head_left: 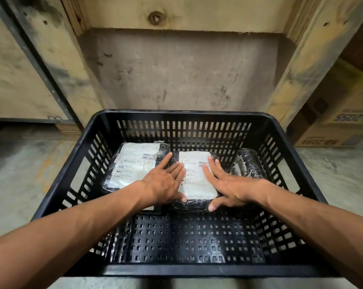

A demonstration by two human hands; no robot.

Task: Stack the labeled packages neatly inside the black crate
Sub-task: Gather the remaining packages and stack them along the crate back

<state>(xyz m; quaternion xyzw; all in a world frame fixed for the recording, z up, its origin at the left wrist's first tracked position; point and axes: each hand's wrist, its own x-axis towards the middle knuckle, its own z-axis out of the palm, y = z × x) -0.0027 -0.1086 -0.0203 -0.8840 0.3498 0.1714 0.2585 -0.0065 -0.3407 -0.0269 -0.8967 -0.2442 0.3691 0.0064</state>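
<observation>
The crate [284, 130] is black all over — its walls cut with upright slots, its floor dotted with small square holes. The packages at its far edge are glossy black wrap under white labels with grey print and barcodes: one toward the far left corner [134, 163], one in the middle [197, 180]. A third package [249, 163] by the right wall shows black wrap only.
</observation>
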